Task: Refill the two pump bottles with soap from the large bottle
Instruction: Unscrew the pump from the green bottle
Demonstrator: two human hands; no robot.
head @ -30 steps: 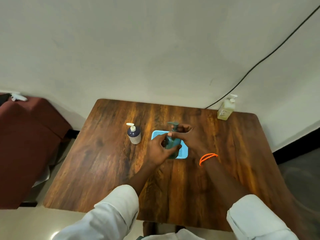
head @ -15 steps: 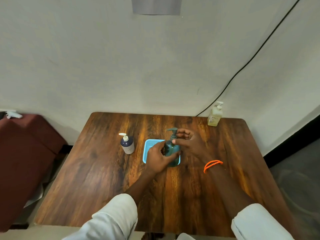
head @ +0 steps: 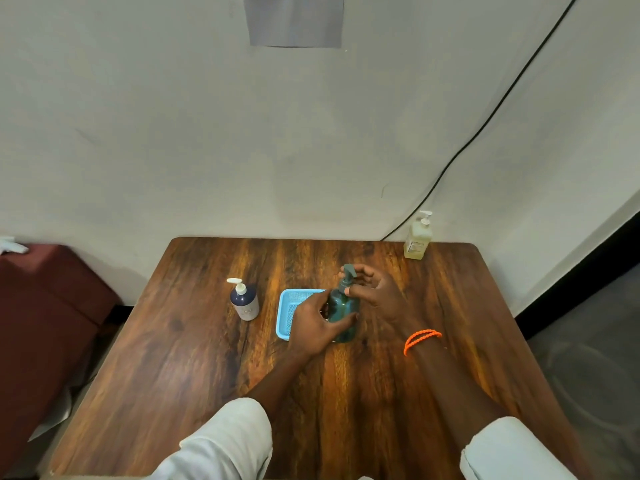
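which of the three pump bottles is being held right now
The teal bottle by the blue basket: the left hand grips its body and the right hand holds its pump. The dark bottle and the yellow bottle stand untouched.

Blue tray: right part hidden behind the left hand and the teal pump bottle; whether the bottle stands in it cannot be told.
Teal pump bottle: left side and lower body covered by the left hand's fingers; neck partly hidden by the right hand.
Paper on wall, above the tray: top cut off by the frame's edge; print too blurred to read.
Yellow bottle, right of and behind the tray: label too small to read.
Black cable: upper end leaves the frame.
Maroon seat, left of the tray: cut off at the edge.
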